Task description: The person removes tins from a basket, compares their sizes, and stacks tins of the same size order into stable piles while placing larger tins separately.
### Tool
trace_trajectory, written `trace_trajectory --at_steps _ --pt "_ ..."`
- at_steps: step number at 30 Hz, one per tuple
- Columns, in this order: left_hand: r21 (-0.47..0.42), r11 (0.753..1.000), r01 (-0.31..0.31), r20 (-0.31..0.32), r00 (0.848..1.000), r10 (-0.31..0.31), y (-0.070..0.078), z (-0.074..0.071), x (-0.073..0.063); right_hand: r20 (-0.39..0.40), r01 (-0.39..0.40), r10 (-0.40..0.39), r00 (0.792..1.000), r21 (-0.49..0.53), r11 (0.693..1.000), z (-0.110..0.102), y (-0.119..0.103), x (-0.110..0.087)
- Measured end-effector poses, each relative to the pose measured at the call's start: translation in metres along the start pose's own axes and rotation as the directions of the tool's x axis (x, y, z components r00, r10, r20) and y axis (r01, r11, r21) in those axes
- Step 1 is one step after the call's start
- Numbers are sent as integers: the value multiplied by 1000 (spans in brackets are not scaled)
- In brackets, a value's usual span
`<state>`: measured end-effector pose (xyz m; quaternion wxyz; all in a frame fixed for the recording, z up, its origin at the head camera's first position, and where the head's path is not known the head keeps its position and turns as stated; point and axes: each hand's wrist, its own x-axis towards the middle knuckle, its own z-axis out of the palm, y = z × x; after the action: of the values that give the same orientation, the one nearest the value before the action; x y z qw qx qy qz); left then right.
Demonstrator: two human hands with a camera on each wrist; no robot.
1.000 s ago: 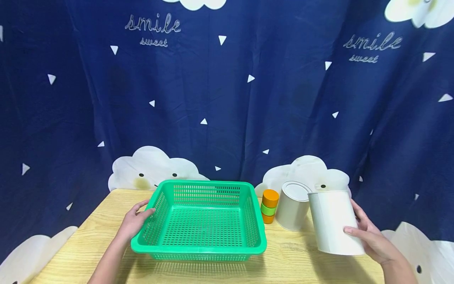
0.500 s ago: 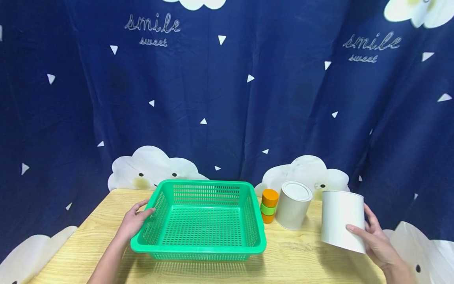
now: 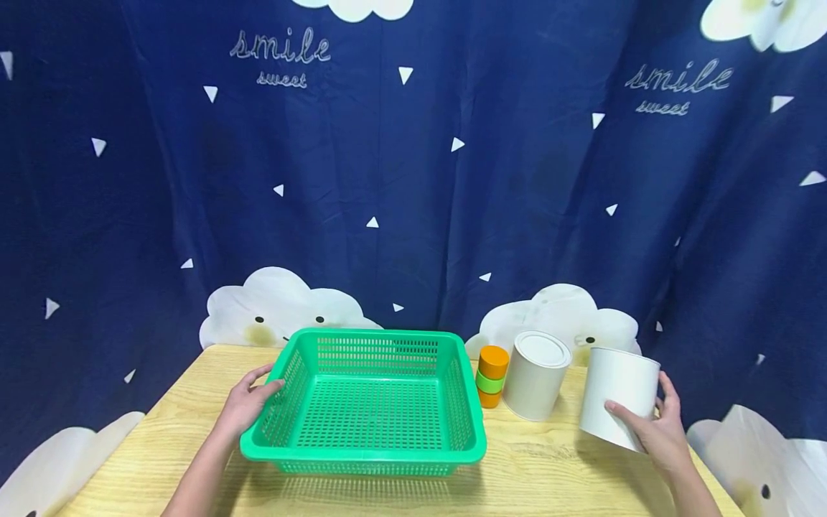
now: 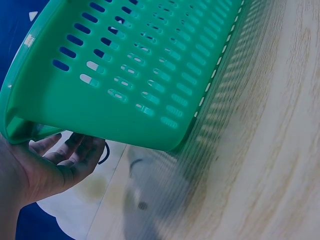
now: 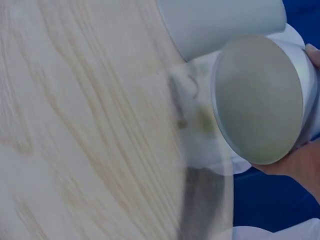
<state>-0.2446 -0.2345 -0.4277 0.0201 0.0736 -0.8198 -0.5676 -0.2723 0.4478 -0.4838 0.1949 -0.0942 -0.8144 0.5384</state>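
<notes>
My left hand [image 3: 250,402] grips the left rim of a green plastic basket [image 3: 362,454], thumb over the edge and fingers on the outer side. From the left wrist, its fingers [image 4: 82,157] curl below the rim near the basket's corner. A white cylindrical can [image 3: 617,391] leans in my right hand [image 3: 659,434], thumb across its near side, other fingers mostly hidden behind. The right wrist view shows this can's flat round bottom [image 5: 260,100] raised above the tabletop. Another white can [image 3: 538,377], with a ringed lid, stands upright just left of it.
Between basket and standing can is a small stack of round pieces: orange [image 3: 494,362], light green [image 3: 489,383], then orange. All stand on a light wooden table [image 3: 536,474]. A blue curtain [image 3: 413,179] with white clouds hangs behind the table.
The held can has moved right, then slightly back left, and its tilt has changed, its top now leaning right. My left hand and the basket stay in place.
</notes>
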Motion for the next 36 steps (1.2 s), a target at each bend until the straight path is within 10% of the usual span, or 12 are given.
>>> trace_trajectory --at_steps 4,14,36 --pt "-3 1000 -1 -1 1000 1 -1 0 1 -54 -28 23 998 -91 995 12 -43 -25" --pt "12 1000 -10 -2 1000 10 -1 0 1 -130 -36 30 991 -48 998 32 -56 -38" --pt "8 1000 -4 2 1000 4 -1 0 2 -236 46 -46 971 -6 999 57 -43 -29"
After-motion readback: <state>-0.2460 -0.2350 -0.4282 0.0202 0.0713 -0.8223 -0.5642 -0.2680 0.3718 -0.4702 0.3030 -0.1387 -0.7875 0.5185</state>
